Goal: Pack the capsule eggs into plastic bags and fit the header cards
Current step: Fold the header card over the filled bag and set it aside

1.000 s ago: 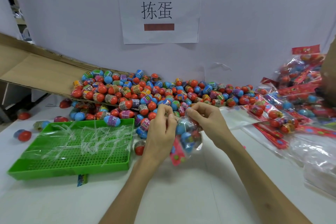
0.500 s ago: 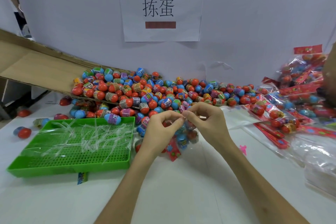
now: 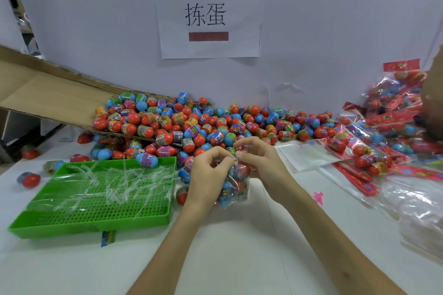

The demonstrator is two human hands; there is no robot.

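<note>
A clear plastic bag (image 3: 236, 187) filled with capsule eggs hangs between my hands above the white table. My left hand (image 3: 208, 172) pinches the bag's top edge from the left, fingers curled. On the right, my right hand (image 3: 257, 163) pinches the same top edge with thumb and fingers. A big heap of loose red and blue capsule eggs (image 3: 203, 124) lies just behind my hands. Red header cards (image 3: 354, 176) lie to the right. The bag's mouth is hidden by my fingers.
A green perforated tray (image 3: 96, 213) with clear plastic strips sits at the left. A cardboard flap (image 3: 48, 100) slopes down into the egg heap. Packed bags with red headers (image 3: 395, 122) pile at the right; empty clear bags (image 3: 304, 155) lie flat beside them.
The filled bag has turned and dropped lower; the red card seen at its bottom edge earlier no longer shows. My fingers have shifted along the bag's top.
</note>
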